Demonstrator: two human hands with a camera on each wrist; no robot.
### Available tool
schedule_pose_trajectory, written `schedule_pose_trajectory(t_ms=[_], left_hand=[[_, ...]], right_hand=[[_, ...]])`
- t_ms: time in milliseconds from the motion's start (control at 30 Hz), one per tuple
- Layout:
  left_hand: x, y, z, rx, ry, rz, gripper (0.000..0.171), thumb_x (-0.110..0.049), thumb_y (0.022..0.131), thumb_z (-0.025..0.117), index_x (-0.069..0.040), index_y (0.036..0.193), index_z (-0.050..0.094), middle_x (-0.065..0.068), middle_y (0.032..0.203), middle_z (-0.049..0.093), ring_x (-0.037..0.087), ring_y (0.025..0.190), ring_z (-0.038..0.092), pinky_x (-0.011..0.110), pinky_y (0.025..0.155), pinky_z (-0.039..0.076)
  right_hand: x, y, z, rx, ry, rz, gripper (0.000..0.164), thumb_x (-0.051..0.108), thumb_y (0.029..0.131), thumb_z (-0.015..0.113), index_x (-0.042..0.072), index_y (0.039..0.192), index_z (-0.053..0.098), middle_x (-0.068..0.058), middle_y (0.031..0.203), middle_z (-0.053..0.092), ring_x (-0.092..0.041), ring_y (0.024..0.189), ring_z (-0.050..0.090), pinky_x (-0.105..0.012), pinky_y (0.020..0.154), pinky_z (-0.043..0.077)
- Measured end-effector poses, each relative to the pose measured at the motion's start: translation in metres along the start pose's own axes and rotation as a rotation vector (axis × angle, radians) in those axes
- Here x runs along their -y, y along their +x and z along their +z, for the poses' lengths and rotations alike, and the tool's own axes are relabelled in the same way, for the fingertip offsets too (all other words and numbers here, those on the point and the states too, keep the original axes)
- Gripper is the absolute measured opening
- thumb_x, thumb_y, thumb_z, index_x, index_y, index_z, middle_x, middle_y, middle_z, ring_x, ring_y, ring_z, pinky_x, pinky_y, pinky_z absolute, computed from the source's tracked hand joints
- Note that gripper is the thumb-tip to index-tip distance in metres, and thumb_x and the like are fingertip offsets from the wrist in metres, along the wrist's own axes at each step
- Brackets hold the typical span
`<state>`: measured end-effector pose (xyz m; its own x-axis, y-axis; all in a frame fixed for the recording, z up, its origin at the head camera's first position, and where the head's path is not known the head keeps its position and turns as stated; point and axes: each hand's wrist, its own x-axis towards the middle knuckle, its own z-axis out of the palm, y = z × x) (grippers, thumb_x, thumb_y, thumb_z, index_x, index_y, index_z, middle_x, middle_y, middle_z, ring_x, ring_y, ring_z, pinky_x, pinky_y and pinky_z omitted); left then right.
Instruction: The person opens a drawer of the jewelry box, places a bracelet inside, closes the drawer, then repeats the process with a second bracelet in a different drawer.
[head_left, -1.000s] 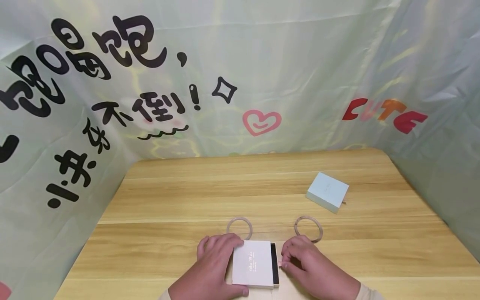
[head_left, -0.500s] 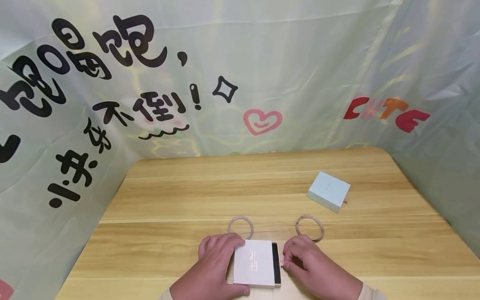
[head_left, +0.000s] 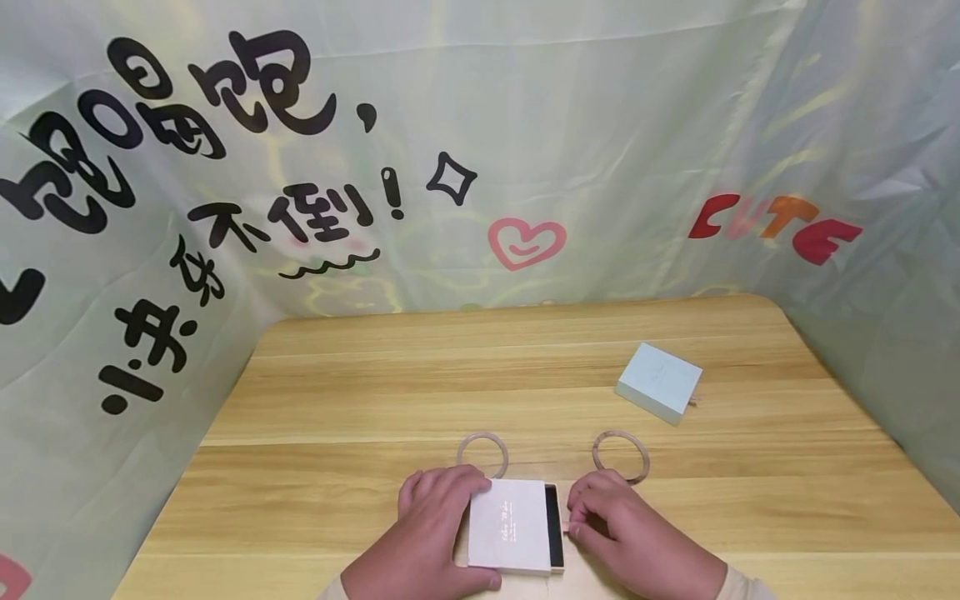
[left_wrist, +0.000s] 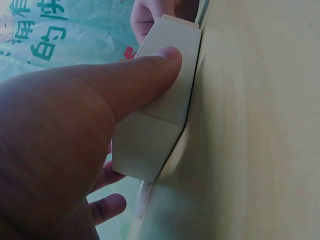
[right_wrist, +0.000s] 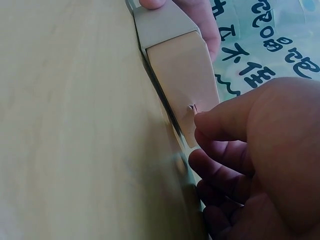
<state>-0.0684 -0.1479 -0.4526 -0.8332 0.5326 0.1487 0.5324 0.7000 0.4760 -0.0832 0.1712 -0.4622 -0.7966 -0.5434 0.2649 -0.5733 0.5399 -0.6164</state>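
A white sliding drawer box (head_left: 507,527) with small metallic lettering on its lid lies at the table's near side. Its inner drawer (right_wrist: 180,75) sticks out a little on the right, where a dark strip (head_left: 554,528) shows from above. My left hand (head_left: 429,533) grips the sleeve from the left, the thumb on the near side and the fingers at the far side. At the drawer's right end my right hand (head_left: 626,537) pinches a small pink ribbon tab (right_wrist: 194,108) between thumb and index finger. Whatever is inside the box is hidden.
Two bangles lie just beyond the hands: a pale one (head_left: 459,454) behind the box and a brownish one (head_left: 647,467) beyond the right hand. Farther back on the right is a light blue box (head_left: 660,379) with a small tab. Printed cloth (head_left: 600,125) surrounds the wooden table (head_left: 375,392).
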Motion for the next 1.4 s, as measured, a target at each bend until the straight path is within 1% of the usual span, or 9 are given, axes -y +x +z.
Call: schedule_pose_trajectory(t_ms=[133, 300, 533, 600, 933, 1167, 1400], left_hand=[[0.0001, -0.0002, -0.0005, 0.005, -0.003, -0.001, 0.095, -0.055, 0.076, 0.100, -0.019, 0.149, 0.051, -0.004, 0.155, 0.050, 0.020, 0.140, 0.047, 0.064, 0.109, 0.031], [0.0001, -0.0004, -0.0015, 0.010, -0.002, -0.002, 0.095, -0.055, 0.077, 0.099, -0.019, 0.149, 0.051, -0.004, 0.156, 0.050, 0.020, 0.140, 0.047, 0.064, 0.110, 0.031], [-0.0005, -0.0005, -0.0020, 0.016, 0.001, -0.006, 0.094, -0.055, 0.077, 0.098, -0.018, 0.149, 0.051, -0.002, 0.156, 0.050, 0.021, 0.141, 0.048, 0.066, 0.111, 0.031], [-0.0006, -0.0005, -0.0019, 0.018, 0.002, -0.007, 0.094, -0.055, 0.077, 0.098, -0.018, 0.149, 0.051, -0.002, 0.156, 0.050, 0.021, 0.141, 0.048, 0.066, 0.111, 0.031], [-0.0006, -0.0004, -0.0021, 0.010, 0.000, -0.009, 0.094, -0.054, 0.076, 0.099, -0.019, 0.148, 0.051, -0.005, 0.154, 0.050, 0.019, 0.140, 0.047, 0.064, 0.110, 0.031], [0.0001, -0.0005, -0.0015, 0.011, 0.004, -0.013, 0.094, -0.055, 0.076, 0.100, -0.019, 0.148, 0.052, -0.005, 0.154, 0.050, 0.019, 0.140, 0.047, 0.064, 0.110, 0.031], [0.0009, -0.0008, -0.0012, -0.007, 0.019, 0.003, 0.095, -0.054, 0.074, 0.100, -0.018, 0.148, 0.052, -0.006, 0.153, 0.050, 0.018, 0.140, 0.047, 0.062, 0.111, 0.031]], right_hand=[[-0.0009, -0.0006, -0.0001, 0.004, -0.001, 0.003, 0.032, 0.012, 0.100, 0.081, 0.035, 0.090, 0.062, 0.016, 0.105, 0.061, -0.007, 0.108, 0.051, -0.031, 0.088, 0.051], [-0.0014, -0.0007, -0.0008, 0.001, -0.003, -0.016, 0.031, 0.012, 0.100, 0.081, 0.034, 0.091, 0.062, 0.014, 0.104, 0.062, -0.008, 0.107, 0.051, -0.031, 0.087, 0.051], [0.0008, -0.0012, 0.0002, -0.003, -0.011, -0.004, 0.033, 0.011, 0.100, 0.081, 0.036, 0.090, 0.061, 0.023, 0.103, 0.056, -0.004, 0.106, 0.050, -0.028, 0.086, 0.050], [0.0004, -0.0015, 0.0002, -0.001, -0.010, -0.005, 0.033, 0.012, 0.100, 0.080, 0.036, 0.090, 0.061, 0.024, 0.103, 0.056, -0.004, 0.106, 0.050, -0.029, 0.085, 0.050], [-0.0001, -0.0014, -0.0016, 0.013, 0.001, 0.007, 0.030, 0.016, 0.103, 0.079, 0.036, 0.091, 0.060, 0.019, 0.104, 0.058, -0.004, 0.106, 0.050, -0.029, 0.087, 0.050], [0.0000, -0.0021, -0.0011, 0.010, -0.009, 0.010, 0.031, 0.016, 0.103, 0.079, 0.037, 0.091, 0.061, 0.025, 0.103, 0.055, -0.003, 0.105, 0.050, -0.028, 0.085, 0.050], [0.0008, -0.0023, -0.0015, -0.005, -0.006, -0.003, 0.031, 0.013, 0.102, 0.079, 0.036, 0.091, 0.061, 0.023, 0.104, 0.057, -0.003, 0.106, 0.051, -0.028, 0.086, 0.050]])
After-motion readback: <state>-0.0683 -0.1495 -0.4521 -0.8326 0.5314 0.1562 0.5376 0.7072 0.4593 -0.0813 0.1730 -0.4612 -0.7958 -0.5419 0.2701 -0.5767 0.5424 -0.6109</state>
